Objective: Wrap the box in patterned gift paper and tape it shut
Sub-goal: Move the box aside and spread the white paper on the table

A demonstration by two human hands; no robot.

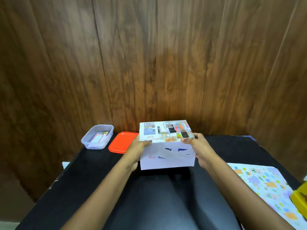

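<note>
A white cardboard box (167, 156) with printed product pictures on its top stands on the black table, near the back. My left hand (136, 151) clasps its left side, thumb on the top edge. My right hand (200, 149) clasps its right side, thumb also on top. A sheet of patterned gift paper (269, 188), white with small coloured animals, lies flat at the table's right edge. No tape is visible.
A clear plastic tub (98, 137) with a small card inside sits at the back left, its orange lid (122, 142) beside it. A yellow object (300, 198) pokes in at the right edge over the paper. A wood-panel wall rises behind the black table (157, 196).
</note>
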